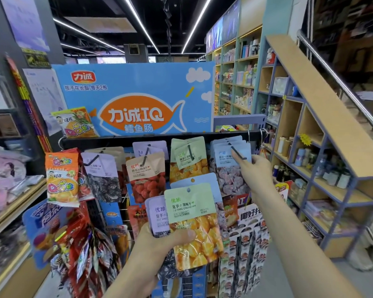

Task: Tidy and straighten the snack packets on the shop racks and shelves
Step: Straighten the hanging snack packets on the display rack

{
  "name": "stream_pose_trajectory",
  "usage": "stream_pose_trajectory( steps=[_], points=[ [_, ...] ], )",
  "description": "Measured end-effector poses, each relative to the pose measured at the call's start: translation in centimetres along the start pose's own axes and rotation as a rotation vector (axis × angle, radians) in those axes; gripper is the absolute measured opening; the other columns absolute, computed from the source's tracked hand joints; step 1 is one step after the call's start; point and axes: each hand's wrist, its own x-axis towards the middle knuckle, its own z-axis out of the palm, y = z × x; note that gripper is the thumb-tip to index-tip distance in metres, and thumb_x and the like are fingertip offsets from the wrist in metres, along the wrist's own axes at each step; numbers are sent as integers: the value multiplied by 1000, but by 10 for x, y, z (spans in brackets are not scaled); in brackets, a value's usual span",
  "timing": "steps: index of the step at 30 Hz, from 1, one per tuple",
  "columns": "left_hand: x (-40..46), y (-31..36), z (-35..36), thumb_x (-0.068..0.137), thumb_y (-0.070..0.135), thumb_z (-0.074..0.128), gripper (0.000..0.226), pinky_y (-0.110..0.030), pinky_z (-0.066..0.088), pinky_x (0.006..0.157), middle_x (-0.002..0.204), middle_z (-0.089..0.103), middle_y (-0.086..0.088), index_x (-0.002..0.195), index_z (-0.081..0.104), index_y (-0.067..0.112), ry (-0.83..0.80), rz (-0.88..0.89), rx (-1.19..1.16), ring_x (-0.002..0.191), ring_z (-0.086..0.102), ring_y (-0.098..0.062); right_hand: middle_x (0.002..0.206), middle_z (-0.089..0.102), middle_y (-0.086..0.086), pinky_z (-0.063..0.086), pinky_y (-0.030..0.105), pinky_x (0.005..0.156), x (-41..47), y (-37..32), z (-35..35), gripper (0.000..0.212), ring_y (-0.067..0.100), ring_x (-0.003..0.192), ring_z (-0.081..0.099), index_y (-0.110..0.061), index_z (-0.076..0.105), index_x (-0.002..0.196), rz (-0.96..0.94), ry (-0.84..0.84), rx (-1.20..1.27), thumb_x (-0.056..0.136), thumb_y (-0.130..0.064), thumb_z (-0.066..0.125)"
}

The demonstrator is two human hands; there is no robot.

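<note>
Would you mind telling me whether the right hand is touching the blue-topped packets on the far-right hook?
Touching. The head view shows the right hand with its fingertips against the blue-topped packets, beside their hook.

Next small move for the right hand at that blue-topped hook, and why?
Probably square the blue-topped packets on their hook: the right hand already touches that stack's edge, and its headers sit fanned unevenly. The left hand holds loose packets.

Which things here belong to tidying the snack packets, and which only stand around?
Part of the job:
- left hand, holding a stack of packets
- right hand, at the blue hanging packets
- green hanging packets
- black rack bar

Just around:
- blue fish sign
- wooden shelves
- stair handrail
</note>
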Motion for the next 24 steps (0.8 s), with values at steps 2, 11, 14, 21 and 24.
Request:
stream_pose_trajectory(
  steps=[2, 11, 14, 21, 24],
  points=[
    [0, -1, -2, 48, 7, 98, 63, -30, 48, 78, 102, 80, 6, 104, 77, 24, -4, -4, 10, 85, 75, -8, 56, 43, -5, 27, 31, 55, 1, -1, 1, 45, 18, 58, 39, -16, 57, 77, -16, 47, -73, 87, -58, 71],
    [5, -7, -2, 53, 9, 96, 58, -23, 55, 71, 104, 80, 7, 105, 77, 26, -80, -30, 30, 88, 75, -10, 93, 77, -15, 54, 23, 77, -109, -4, -24, 21, 0, 86, 72, -24, 72, 103, -70, -272, 225, 90, -39, 65],
    [7, -11, 1, 54, 14, 87, 61, -22, 55, 72, 107, 80, 6, 113, 74, 22, -94, -16, 39, 90, 75, -11, 89, 77, -20, 52, 9, 63, -125, 5, -21, 15, -9, 80, 70, -25, 73, 103, 17, -501, 266, 97, -22, 60],
    [7, -12, 8, 52, 10, 84, 57, -17, 56, 65, 102, 80, 3, 108, 75, 20, -126, -22, 13, 85, 75, -10, 108, 78, 2, 59, 37, 88, -133, 8, -14, 22, 19, 103, 74, -20, 77, 110, 57, -359, 358, 100, -21, 58],
    [5, -10, 9, 51, 11, 84, 65, -22, 54, 70, 101, 80, 8, 115, 72, 21, -118, -18, -10, 84, 75, -8, 105, 76, 17, 59, 56, 85, -135, 8, -12, 21, 35, 97, 73, -20, 79, 100, 117, -267, 429, 99, -30, 60]
  ],
)
